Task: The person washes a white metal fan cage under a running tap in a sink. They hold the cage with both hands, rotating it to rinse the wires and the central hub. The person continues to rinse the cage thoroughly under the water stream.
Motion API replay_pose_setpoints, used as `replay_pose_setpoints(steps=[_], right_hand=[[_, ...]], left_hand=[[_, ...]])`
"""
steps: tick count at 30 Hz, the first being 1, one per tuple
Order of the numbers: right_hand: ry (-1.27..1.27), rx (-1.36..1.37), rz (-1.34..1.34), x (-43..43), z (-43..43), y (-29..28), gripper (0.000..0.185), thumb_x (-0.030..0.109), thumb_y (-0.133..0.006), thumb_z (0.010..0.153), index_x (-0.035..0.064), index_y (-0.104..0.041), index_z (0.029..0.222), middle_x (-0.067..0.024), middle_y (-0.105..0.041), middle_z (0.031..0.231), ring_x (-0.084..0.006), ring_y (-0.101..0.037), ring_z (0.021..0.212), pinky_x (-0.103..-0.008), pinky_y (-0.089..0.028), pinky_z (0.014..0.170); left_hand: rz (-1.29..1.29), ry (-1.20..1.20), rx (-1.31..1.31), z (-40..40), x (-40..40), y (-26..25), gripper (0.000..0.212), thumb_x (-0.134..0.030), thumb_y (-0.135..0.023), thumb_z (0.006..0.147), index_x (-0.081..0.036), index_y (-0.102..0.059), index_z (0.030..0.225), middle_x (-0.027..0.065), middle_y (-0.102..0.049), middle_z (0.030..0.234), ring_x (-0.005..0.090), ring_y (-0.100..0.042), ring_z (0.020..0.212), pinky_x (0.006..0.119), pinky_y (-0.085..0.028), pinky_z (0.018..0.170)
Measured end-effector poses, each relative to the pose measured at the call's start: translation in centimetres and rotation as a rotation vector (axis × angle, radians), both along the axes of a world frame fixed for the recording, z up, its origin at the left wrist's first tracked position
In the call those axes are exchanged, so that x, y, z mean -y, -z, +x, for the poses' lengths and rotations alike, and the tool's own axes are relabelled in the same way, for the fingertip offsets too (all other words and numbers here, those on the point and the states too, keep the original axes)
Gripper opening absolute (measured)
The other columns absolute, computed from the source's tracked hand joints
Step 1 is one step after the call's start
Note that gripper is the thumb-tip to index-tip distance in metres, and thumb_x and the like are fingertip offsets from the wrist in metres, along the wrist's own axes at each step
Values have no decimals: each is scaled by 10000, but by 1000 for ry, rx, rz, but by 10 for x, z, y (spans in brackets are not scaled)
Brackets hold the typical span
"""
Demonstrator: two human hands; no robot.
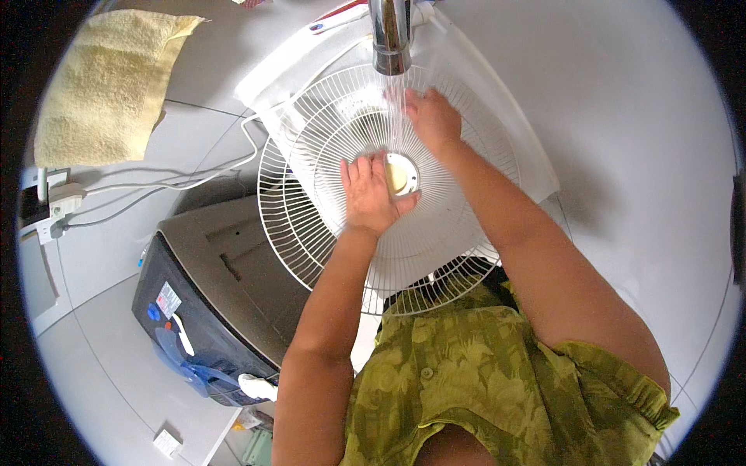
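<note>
A round white wire fan grille (pixel 291 215) lies over a white sink (pixel 507 128), its left and lower edges reaching past the rim. Water runs from a chrome faucet (pixel 391 41) onto the grille. My left hand (pixel 370 189) rests on the grille with the fingers spread, beside the pale disc (pixel 398 177) at its centre. My right hand (pixel 434 119) is on the upper right part of the grille, next to the water stream, with its fingers bent; whether they grip the wires cannot be told.
A yellow towel (pixel 111 87) hangs at the upper left. Below it, white plugs (pixel 65 205) with cables (pixel 221 168) are at a wall socket. A dark-fronted appliance (pixel 233 256) stands left of the sink, with a blue bag (pixel 186 367) on its front.
</note>
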State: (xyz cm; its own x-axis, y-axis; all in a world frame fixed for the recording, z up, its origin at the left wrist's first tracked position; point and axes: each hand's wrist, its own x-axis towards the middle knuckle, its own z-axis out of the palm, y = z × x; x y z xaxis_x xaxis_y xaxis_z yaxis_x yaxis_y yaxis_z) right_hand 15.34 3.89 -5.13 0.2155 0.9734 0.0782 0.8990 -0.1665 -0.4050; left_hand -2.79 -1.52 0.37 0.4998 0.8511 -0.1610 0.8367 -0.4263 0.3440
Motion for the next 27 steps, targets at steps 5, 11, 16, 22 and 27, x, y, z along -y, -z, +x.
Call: replay_pose_setpoints(steps=[5, 11, 16, 22, 27], right_hand=[[-294, -152, -159, 57, -6, -23, 426, 349, -625, 893, 146, -612, 1268, -161, -639, 1014, -312, -647, 928, -432, -548, 752], [-56, -11, 60, -17, 24, -6, 303, 329, -656, 871, 205, -685, 1146, -88, -582, 899, -280, -619, 856, -412, -520, 708], [-103, -132, -138, 25, -1, -16, 337, 316, -648, 882, 189, -662, 1193, -95, -588, 931, -298, -612, 883, -437, -513, 732], [-243, -107, -79, 49, 18, -29, 363, 361, -647, 875, 217, -649, 1209, -108, -609, 969, -281, -627, 934, -441, -527, 760], [-109, -129, -114, -21, 15, 16, 388, 375, -669, 854, 177, -664, 1187, -100, -607, 938, -270, -627, 906, -419, -529, 736]], left_hand=[[-10, -7, -6, -1, -3, 1, 1055, -571, -805, 638, 38, -392, 1394, 182, -403, 1240, 372, -385, 1253, 556, -142, 1172], [1, 0, 42, 2, 0, 0, 1029, -532, -808, 638, 20, -389, 1398, 159, -407, 1282, 312, -345, 1315, 551, -107, 1187], [38, -3, 28, -3, -2, 4, 1063, -572, -807, 632, 29, -381, 1398, 195, -410, 1260, 377, -378, 1277, 552, -145, 1175], [65, -1, 99, 0, -1, 9, 1008, -532, -817, 625, 31, -404, 1351, 201, -428, 1258, 357, -393, 1269, 574, -165, 1156], [100, 8, 90, 4, -2, 6, 979, -550, -813, 617, 35, -435, 1306, 218, -443, 1227, 381, -423, 1225, 593, -199, 1127]])
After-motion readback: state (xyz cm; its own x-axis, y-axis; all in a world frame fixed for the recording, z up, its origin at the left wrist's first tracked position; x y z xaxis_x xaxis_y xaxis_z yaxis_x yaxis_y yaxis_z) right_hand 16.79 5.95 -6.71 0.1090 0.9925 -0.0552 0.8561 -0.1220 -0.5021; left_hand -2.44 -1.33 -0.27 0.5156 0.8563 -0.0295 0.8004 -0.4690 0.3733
